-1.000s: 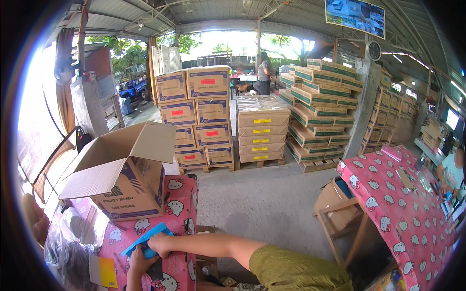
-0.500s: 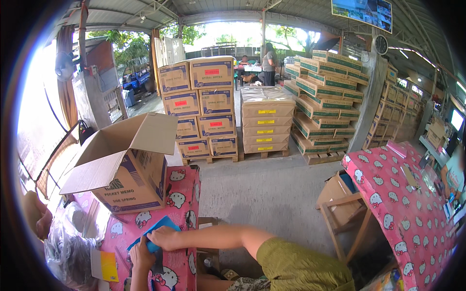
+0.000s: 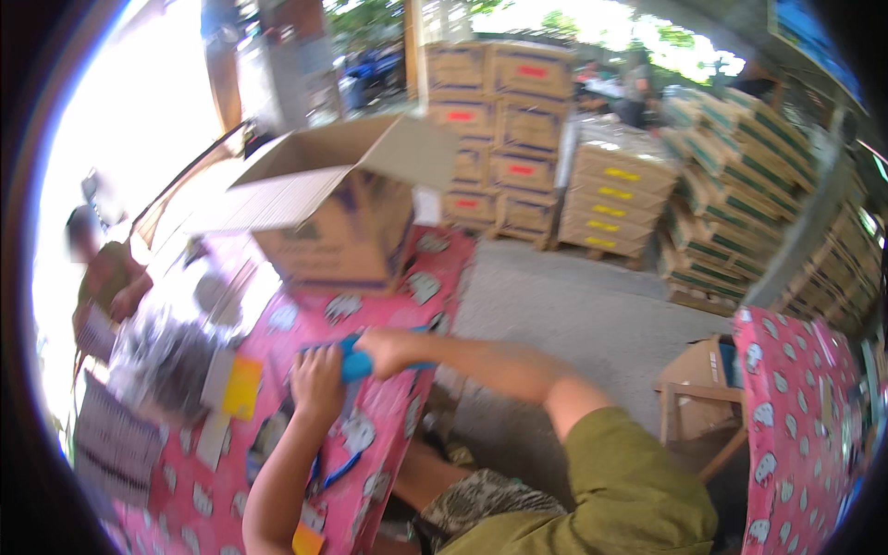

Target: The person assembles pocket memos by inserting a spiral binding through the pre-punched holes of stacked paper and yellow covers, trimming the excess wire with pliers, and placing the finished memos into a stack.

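Observation:
My left hand point(image 3: 317, 381) and my right hand point(image 3: 385, 352) are close together over the pink patterned table. Both are closed on a bright blue flat piece point(image 3: 353, 363). It looks bent or folded between them, and motion blur hides its exact kind. My left fingers curl over its left part; my right hand grips it on the right, with some blue showing beyond the wrist. Below them on the table lies a tool with blue curved handles point(image 3: 340, 470), its head unclear.
An open cardboard box point(image 3: 338, 236) stands at the table's far end. Clear plastic bags point(image 3: 165, 365), a yellow-and-white card point(image 3: 242, 388) and a printed sheet point(image 3: 116, 439) lie left. Another person point(image 3: 111, 277) is beyond. Stacked cartons point(image 3: 527, 129) stand behind; a second pink table point(image 3: 786, 416) is right.
The view has swung left and down, so the surroundings sit farther right and a person shows at the left. Both hands keep hold of the blue piece, whose shape between them has changed.

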